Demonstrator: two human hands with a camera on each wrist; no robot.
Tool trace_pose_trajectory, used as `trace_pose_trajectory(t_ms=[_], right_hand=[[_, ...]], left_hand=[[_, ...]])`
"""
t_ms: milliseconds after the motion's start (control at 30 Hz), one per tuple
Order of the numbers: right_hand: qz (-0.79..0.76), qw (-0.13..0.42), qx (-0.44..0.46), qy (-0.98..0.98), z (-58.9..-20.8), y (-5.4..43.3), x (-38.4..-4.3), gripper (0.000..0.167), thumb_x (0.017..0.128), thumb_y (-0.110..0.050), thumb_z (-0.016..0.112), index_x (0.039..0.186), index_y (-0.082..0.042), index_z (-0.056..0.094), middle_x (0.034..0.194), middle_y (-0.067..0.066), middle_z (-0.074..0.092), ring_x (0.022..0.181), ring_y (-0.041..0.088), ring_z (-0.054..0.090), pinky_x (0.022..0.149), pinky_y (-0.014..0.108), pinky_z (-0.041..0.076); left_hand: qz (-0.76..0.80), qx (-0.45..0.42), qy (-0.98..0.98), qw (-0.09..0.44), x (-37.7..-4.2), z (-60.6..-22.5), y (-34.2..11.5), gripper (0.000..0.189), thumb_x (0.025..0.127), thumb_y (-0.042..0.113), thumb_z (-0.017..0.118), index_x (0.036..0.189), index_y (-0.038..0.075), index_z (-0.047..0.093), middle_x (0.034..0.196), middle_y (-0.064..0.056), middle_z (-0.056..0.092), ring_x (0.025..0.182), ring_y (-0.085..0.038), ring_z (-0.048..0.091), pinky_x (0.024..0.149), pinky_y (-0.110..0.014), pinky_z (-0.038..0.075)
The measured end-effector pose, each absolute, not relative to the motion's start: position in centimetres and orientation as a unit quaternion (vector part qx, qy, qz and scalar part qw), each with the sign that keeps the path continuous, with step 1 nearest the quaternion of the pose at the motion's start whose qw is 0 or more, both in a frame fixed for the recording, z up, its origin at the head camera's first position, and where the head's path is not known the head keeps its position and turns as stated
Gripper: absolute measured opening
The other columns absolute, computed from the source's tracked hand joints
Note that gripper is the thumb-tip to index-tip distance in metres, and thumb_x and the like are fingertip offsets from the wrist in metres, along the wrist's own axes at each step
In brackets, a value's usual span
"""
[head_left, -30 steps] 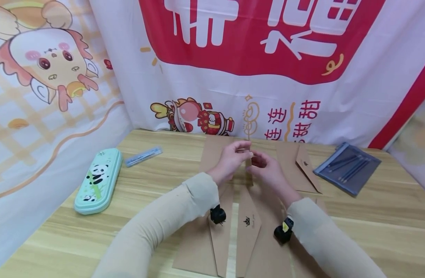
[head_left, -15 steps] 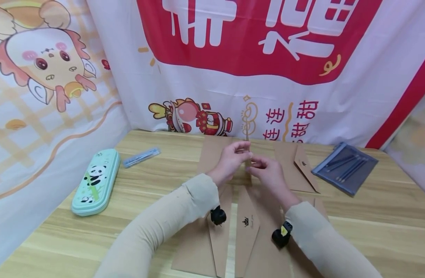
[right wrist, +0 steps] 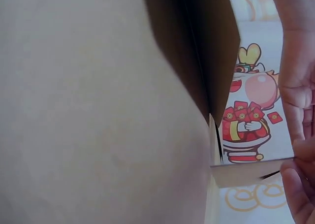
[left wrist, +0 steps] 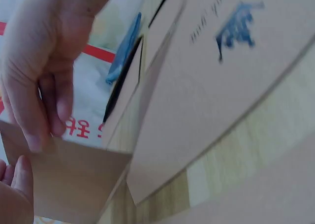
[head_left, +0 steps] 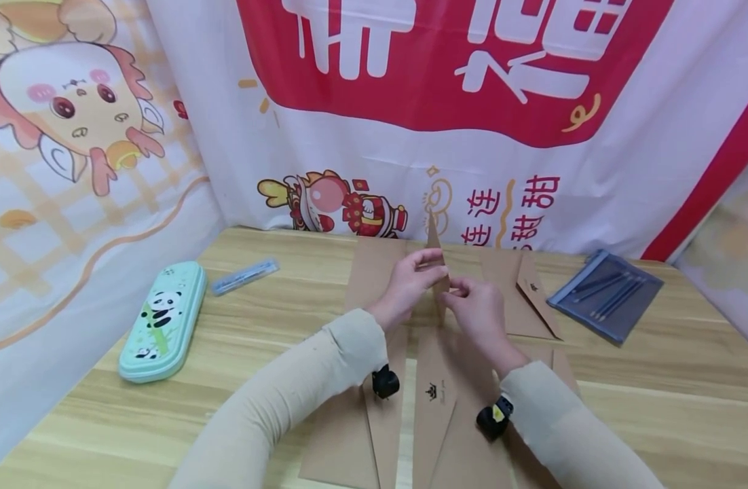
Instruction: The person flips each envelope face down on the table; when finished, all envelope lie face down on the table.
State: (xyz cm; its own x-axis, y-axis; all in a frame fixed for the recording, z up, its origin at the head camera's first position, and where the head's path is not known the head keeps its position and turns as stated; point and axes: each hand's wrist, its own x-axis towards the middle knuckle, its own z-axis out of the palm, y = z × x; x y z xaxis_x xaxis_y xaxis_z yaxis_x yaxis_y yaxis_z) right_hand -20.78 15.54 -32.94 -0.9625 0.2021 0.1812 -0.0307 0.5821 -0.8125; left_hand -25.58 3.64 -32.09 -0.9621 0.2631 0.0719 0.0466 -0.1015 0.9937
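Note:
A brown kraft paper envelope (head_left: 441,285) stands upright between my hands, seen nearly edge-on in the head view. My left hand (head_left: 413,280) pinches it from the left with thumb and fingers. On its other side my right hand (head_left: 479,314) pinches it a little lower. The left wrist view shows the broad side of this envelope (left wrist: 74,179), with the right hand's fingertips at its upper edge. Below the hands lie a left front envelope (head_left: 337,441) and a right front envelope (head_left: 434,435), whose pointed flap carries a crown print. Its lower edge is close over the table.
More kraft envelopes lie at the back left (head_left: 369,268), back right (head_left: 502,292) and front right (head_left: 566,370). A mint panda pencil case (head_left: 163,322) and a clear slim packet (head_left: 246,276) are on the left; a blue mesh pouch (head_left: 606,295) holding pencils is far right.
The held envelope has turned slightly and its top corner stands higher, so more of its face shows. The right hand has come a little lower along it; the left keeps its hold.

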Motion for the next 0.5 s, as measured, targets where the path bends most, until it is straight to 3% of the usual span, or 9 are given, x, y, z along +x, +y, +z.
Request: trace_pose_trajectory(t_ms=[300,500], right_hand=[[0.430,0.231,-0.065,-0.870,-32.8,15.4,-20.6,0.021,0.081,-0.010,0.067,0.098,0.002,0.070,0.078,0.015,0.068,0.065,0.019,0.062,0.054,0.020,0.047],[0.491,0.280,-0.092,-0.820,-33.0,15.8,-20.6,0.012,0.078,-0.010,0.068,0.083,0.000,0.069,0.070,0.009,0.068,0.053,0.000,0.056,0.047,0.015,0.044]], left_hand=[[0.734,0.148,0.658,0.079,-25.8,-32.5,3.1,0.041,0.086,-0.001,0.059,0.127,0.000,0.052,0.129,-0.015,0.055,0.116,-0.027,0.054,0.096,-0.030,0.046],[0.750,0.141,0.643,0.074,-25.6,-33.2,2.5,0.042,0.085,-0.006,0.057,0.126,-0.005,0.050,0.128,-0.019,0.053,0.115,-0.031,0.054,0.094,-0.030,0.048]])
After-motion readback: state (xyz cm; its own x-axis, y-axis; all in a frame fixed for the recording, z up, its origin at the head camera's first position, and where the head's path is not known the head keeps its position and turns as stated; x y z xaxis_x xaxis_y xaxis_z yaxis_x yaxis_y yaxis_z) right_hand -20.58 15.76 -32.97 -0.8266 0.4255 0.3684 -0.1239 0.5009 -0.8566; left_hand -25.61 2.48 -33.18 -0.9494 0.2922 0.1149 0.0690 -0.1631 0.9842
